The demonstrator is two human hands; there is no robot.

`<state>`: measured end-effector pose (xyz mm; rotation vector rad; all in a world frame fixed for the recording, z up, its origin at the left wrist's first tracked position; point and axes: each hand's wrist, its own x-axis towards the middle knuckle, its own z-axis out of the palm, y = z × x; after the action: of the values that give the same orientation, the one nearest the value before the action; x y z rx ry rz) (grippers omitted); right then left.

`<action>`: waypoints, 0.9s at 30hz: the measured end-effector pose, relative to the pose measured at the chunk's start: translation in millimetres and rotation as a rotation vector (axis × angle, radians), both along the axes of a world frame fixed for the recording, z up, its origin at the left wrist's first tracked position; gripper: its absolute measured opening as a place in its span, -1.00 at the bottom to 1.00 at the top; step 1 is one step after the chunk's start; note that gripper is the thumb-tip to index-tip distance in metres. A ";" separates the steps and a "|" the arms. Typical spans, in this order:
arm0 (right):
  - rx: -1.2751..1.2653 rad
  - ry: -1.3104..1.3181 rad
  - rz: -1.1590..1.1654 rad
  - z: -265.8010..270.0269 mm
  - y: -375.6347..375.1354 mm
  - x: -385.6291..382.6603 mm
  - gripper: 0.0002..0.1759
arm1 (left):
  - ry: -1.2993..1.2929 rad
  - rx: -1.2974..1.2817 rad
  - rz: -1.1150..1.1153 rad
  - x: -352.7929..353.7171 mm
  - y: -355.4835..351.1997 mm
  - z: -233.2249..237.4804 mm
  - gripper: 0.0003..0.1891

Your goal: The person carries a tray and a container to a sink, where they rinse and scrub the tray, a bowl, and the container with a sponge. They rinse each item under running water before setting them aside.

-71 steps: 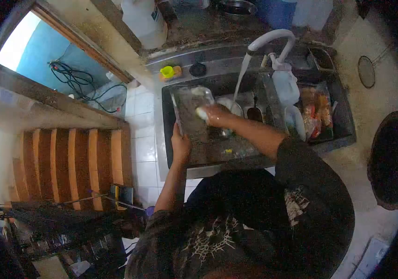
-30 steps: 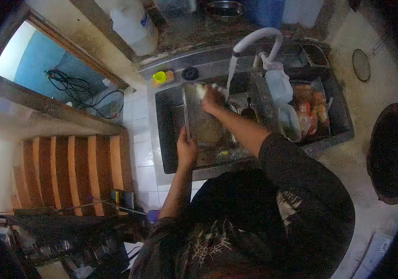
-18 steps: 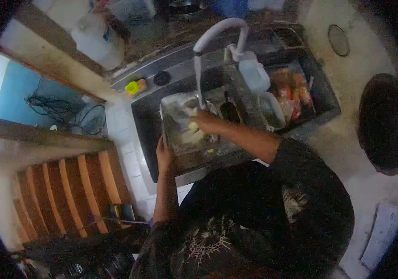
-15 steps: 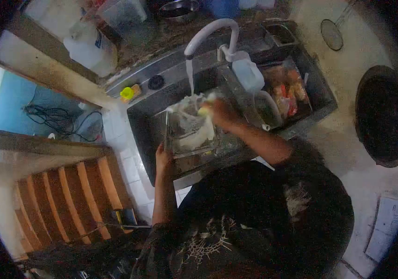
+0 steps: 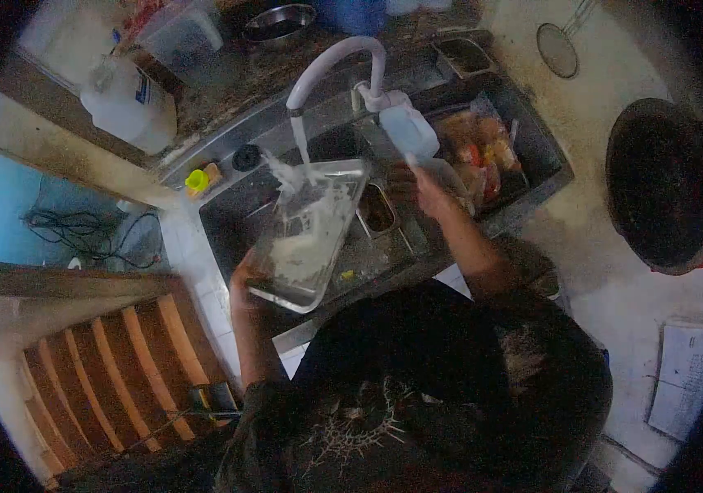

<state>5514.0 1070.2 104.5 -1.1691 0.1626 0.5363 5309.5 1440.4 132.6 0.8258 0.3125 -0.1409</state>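
My left hand [image 5: 244, 278] grips the lower left edge of a metal tray [image 5: 354, 185], tilted over the sink. White suds and water cover much of the tray's inside. Water streams from the white curved faucet [image 5: 343, 51] onto the tray's far end. My right hand [image 5: 432, 195] is off the tray, beside a pale blue jug [image 5: 409, 131] and a clear container [image 5: 454, 182]. Its fingers are blurred and partly hidden, so what they hold, if anything, does not show. A small metal pan [image 5: 378, 209] sits in the sink between the hands.
Packaged food [image 5: 483, 156] lies in the right-hand basin. A yellow item [image 5: 197, 181] and a black round piece [image 5: 246, 158] rest on the sink's back ledge. A big white jug [image 5: 129, 103] stands on the counter. A dark pan [image 5: 659, 185] hangs at the right.
My right hand has left the tray with the yellow sponge no longer visible, moving right towards the jug. My left hand has tilted and turned the tray under the water.
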 end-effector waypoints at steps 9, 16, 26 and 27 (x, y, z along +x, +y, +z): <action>-0.399 -0.212 0.646 -20.0 172.3 6.7 -0.41 | -0.010 0.520 0.003 15.7 60.6 116.8 -0.50; 0.023 -0.061 0.461 -50.3 197.1 29.9 -0.56 | -0.030 0.443 0.360 7.7 47.2 108.2 -0.50; -1.041 -0.841 0.491 105.3 91.5 35.5 -0.51 | 0.264 0.127 0.024 36.0 -32.0 -110.3 -0.59; -1.011 -0.857 0.487 120.7 85.4 27.1 -0.52 | 0.242 0.126 -0.005 44.0 -43.9 -120.3 -0.59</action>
<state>5541.1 1155.6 225.2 -2.3561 -0.6868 0.3116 5353.5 1396.5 12.4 0.9357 0.5514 -0.2280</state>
